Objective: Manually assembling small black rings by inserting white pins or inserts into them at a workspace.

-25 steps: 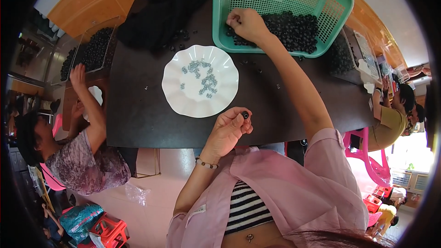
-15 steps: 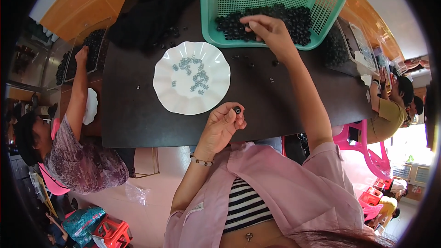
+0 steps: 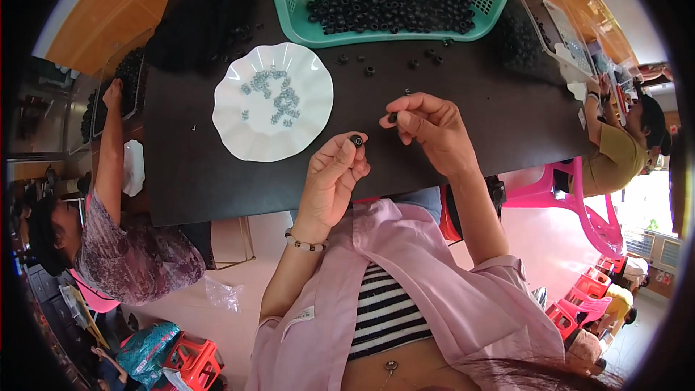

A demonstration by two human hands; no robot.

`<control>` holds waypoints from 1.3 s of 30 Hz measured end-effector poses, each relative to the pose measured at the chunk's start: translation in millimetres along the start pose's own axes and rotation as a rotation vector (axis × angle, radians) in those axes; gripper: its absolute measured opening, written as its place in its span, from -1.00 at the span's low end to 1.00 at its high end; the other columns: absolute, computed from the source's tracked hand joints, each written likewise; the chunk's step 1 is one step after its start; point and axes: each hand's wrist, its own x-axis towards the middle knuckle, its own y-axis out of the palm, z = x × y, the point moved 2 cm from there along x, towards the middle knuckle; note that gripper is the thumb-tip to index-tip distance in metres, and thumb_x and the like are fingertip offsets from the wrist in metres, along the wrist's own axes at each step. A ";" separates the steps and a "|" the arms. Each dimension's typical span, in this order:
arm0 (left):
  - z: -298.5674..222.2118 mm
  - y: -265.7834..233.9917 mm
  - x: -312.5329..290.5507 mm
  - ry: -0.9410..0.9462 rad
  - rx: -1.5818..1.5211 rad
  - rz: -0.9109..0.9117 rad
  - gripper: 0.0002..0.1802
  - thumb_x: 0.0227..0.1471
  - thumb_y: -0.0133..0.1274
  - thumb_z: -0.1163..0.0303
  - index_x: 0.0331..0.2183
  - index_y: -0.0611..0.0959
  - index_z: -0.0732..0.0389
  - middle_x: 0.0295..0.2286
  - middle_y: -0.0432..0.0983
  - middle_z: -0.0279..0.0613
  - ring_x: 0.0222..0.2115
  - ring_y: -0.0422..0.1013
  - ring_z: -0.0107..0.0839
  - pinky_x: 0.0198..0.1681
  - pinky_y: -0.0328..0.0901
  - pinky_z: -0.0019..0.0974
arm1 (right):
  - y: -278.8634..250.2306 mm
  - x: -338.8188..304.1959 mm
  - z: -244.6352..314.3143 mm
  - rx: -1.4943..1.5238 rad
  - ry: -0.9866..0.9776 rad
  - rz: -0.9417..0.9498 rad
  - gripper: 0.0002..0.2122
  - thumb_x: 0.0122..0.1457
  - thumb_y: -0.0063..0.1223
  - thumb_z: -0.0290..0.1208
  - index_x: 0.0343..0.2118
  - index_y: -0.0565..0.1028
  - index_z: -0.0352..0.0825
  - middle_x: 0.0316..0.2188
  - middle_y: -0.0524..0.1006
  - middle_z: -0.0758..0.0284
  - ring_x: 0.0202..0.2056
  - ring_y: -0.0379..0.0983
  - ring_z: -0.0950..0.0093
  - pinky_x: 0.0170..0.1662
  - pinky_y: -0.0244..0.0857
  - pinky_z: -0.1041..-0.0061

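My left hand (image 3: 331,185) pinches a small black hollow round part (image 3: 357,141) between thumb and fingertips, its open end facing up. Close by on the right, my right hand (image 3: 438,137) grips a second small black part (image 3: 392,117) with thumb and forefinger. The two parts are apart. Beyond my hands stands a green plastic basket (image 3: 391,41), holding a heap of black round hollow parts (image 3: 394,1). To the left of my hands, a white wavy-rimmed plate (image 3: 253,143) bears many small clear pieces (image 3: 284,101).
Several loose black parts (image 3: 370,71) lie on the dark table (image 3: 347,90) before the basket. A black cloth (image 3: 192,14) sits at the far left. On the left a co-worker's hand (image 3: 112,94) is at a bin; another bin (image 3: 525,40) stands on the right.
My right hand has come back from the basket toward my left hand, now with a black part in its fingers. My left hand keeps its part. The view has shifted somewhat.
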 end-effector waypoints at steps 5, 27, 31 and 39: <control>6.0 5.5 -0.2 -0.040 -0.038 -0.029 -0.74 0.16 0.04 0.30 -0.18 0.57 0.27 -0.47 0.42 -0.41 -0.48 0.29 -0.64 -0.32 0.25 -0.50 | 2.1 -6.7 -7.7 0.025 -0.007 -0.011 -0.88 0.16 0.11 -0.49 -0.27 0.54 -0.38 -0.37 0.60 0.25 -0.44 0.41 0.67 -0.39 0.26 0.71; 14.3 3.1 -4.8 -0.111 -0.168 0.009 -0.74 0.08 0.13 0.26 -0.22 0.61 0.18 -0.45 0.48 -0.43 -0.45 0.35 -0.65 -0.28 0.32 -0.48 | 23.4 -22.3 1.6 -0.165 -0.168 -0.001 -0.90 0.01 0.21 -0.64 -0.36 0.58 -0.43 -0.30 0.51 0.27 -0.24 0.45 0.55 -0.13 0.33 0.59; 14.6 2.5 -5.7 -0.103 -0.153 0.018 -0.75 0.07 0.14 0.27 -0.22 0.62 0.17 -0.46 0.48 -0.43 -0.46 0.35 -0.64 -0.28 0.31 -0.48 | 22.9 -22.3 -0.8 -0.190 -0.161 0.002 -0.90 0.01 0.21 -0.64 -0.37 0.59 -0.43 -0.30 0.51 0.27 -0.24 0.44 0.55 -0.13 0.33 0.59; 14.2 0.0 -6.3 -0.081 -0.119 0.016 -0.78 0.07 0.15 0.28 -0.25 0.63 0.19 -0.46 0.48 -0.42 -0.46 0.34 -0.64 -0.28 0.31 -0.47 | 22.8 -22.7 -1.5 -0.289 -0.151 0.001 -0.90 0.00 0.23 -0.62 -0.37 0.60 -0.41 -0.30 0.52 0.29 -0.25 0.44 0.56 -0.14 0.32 0.60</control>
